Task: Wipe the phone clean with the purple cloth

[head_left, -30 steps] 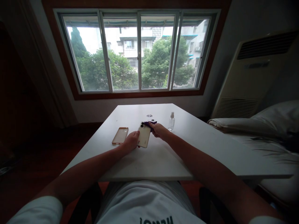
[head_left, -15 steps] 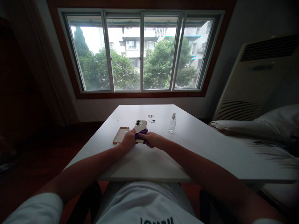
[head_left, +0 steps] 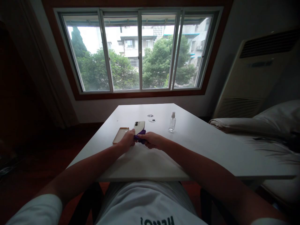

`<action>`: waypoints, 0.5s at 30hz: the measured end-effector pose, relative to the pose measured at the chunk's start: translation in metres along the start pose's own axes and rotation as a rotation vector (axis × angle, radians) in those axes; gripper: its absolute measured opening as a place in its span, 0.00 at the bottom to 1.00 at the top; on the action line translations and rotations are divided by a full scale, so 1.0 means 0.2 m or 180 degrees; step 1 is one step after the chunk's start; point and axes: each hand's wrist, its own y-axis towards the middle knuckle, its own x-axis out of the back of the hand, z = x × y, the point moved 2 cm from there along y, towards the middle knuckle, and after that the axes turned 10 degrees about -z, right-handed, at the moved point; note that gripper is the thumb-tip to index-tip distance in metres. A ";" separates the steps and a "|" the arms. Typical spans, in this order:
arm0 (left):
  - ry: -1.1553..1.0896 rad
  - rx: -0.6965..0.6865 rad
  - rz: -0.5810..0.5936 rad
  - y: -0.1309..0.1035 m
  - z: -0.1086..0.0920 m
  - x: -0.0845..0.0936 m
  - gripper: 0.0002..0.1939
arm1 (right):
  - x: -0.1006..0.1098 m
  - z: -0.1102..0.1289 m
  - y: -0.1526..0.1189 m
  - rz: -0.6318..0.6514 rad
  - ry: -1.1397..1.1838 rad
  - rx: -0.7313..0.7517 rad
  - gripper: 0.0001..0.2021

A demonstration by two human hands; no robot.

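A pale gold smartphone [head_left: 140,125], its back with the camera lenses facing up, is gripped along its left side by my left hand [head_left: 127,138]. My right hand [head_left: 153,140] is closed on a dark purple cloth [head_left: 140,135], which is bunched around the near part of the phone and hides its lower end. Just left of my left hand lies a tan phone case [head_left: 120,135], partly covered by the fingers. To the right, a clear spray bottle [head_left: 172,124] stands upright on the white table, apart from both hands.
On the white table [head_left: 206,153], two small round fittings [head_left: 152,120] lie beyond the phone. A window [head_left: 140,53] is past the far edge, with an air conditioner [head_left: 246,75] and pale bedding [head_left: 248,125] to the right.
The phone has tilted, its camera end looking narrower and slightly turned. The cloth and right hand have shifted a little left along it. The whole view has moved slightly.
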 end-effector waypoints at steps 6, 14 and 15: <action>0.0202 0.0075 0.0109 0.00 -0.01 0.00 0.16 | 0.08 -0.01 0.07 0.0240 0.0180 -0.0166 0.13; 0.0558 0.0095 0.0067 -0.05 -0.04 -0.02 0.17 | 0.19 0.00 0.16 0.0369 0.0414 -0.0304 0.13; 0.0582 0.0091 0.0073 -0.06 -0.04 -0.03 0.17 | 0.21 0.00 0.18 0.0345 0.0446 -0.0318 0.13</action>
